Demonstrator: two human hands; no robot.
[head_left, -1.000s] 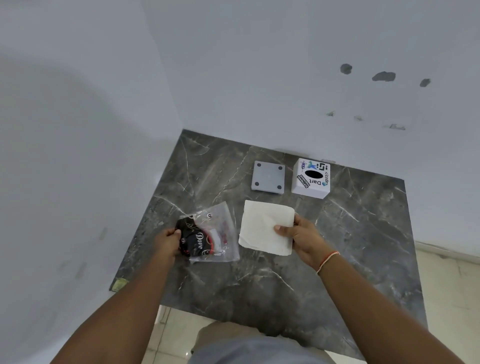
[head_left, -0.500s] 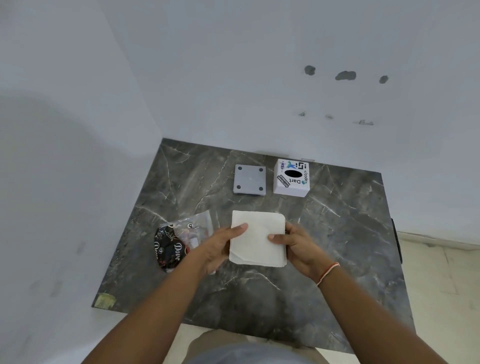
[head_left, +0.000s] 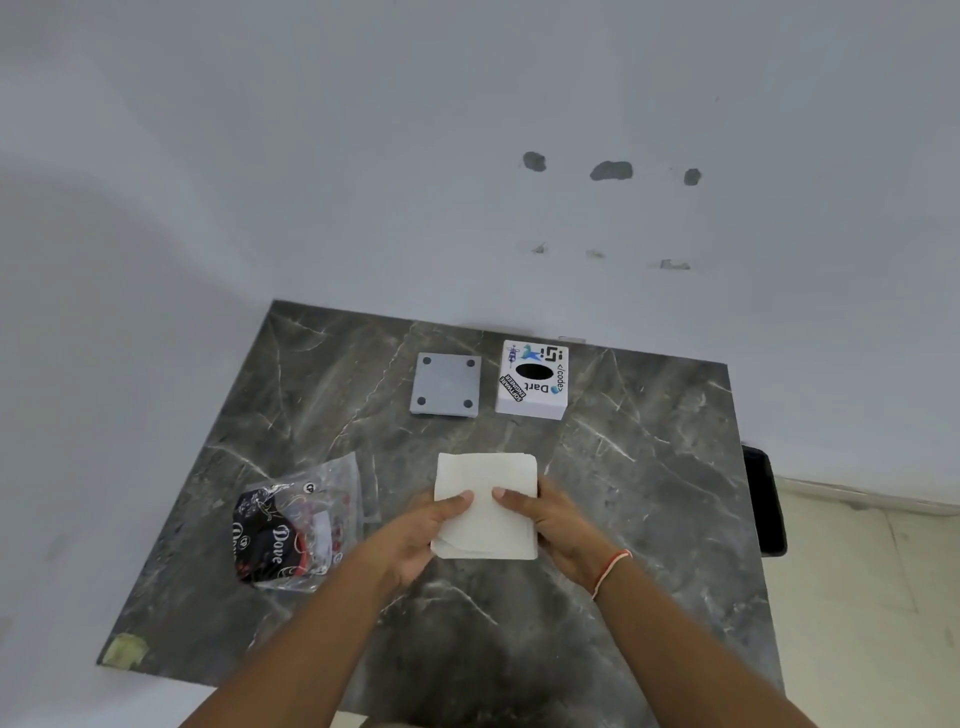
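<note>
A stack of folded white paper napkins (head_left: 488, 478) lies in the middle of the dark marble table (head_left: 649, 493). My left hand (head_left: 415, 535) grips its left edge, thumb on top. My right hand (head_left: 556, 525) grips its right edge, thumb on top as well; a red thread circles that wrist. Whether the stack rests on the table or is slightly raised is unclear.
A clear plastic bag (head_left: 298, 525) with black Dove sachets lies left of my hands. At the back stand a grey square plate (head_left: 445, 383) with four dots and a white stickered box (head_left: 532, 379) with an oval hole. Walls close the back and left; a dark object (head_left: 763, 499) sits past the right edge.
My left hand let go of the plastic bag and moved right onto the napkin stack. My right hand stayed on the stack's right edge. The camera tilted.
</note>
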